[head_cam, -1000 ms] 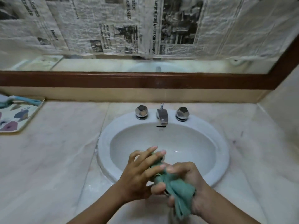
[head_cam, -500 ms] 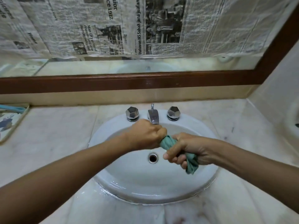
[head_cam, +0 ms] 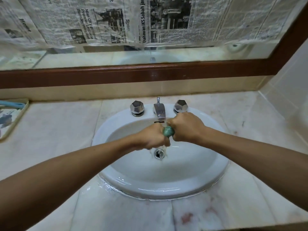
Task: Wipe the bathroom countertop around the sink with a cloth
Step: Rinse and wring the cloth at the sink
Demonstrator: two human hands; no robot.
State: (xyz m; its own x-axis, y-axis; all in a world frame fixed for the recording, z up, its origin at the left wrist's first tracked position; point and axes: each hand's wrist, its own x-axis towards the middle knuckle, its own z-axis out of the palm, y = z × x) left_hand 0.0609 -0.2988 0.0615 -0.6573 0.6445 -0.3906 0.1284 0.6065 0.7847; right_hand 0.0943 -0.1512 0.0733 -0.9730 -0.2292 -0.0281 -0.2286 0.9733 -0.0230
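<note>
Cloth (head_cam: 168, 131): green, twisted into a tight roll. Only a short knot of it shows between the two fists. It is held above the sink (head_cam: 150, 189) bowl, toward the back, just in front of the tap (head_cam: 159, 111) and over the drain (head_cam: 159, 153).

Left hand (head_cam: 150, 137): fist curled round one end of the cloth. Right hand (head_cam: 186, 126): fist curled round the other end, knuckles up, just in front of the right knob (head_cam: 180, 105). The fists almost touch. Water runs from below the left fist toward the drain.

Judged step: wringing out the cloth before wiping. The countertop (head_cam: 58, 139) is not being wiped at this moment.

Notes for doing it well:
- Twist the fists in opposite directions and hold the roll over the bowl, so the run-off lands in the sink and not on the countertop.
- Stop when the trickle thins to drips. A damp cloth wipes; a sodden one smears.
- A puddle (head_cam: 106, 187) lies on the countertop against the front left of the sink rim, and pinkish stains (head_cam: 186, 218) sit near the front edge. Those probably want the first passes.
- A tray (head_cam: 10, 130) sits at the countertop's left edge, so the wiping would have to go round it.
</note>
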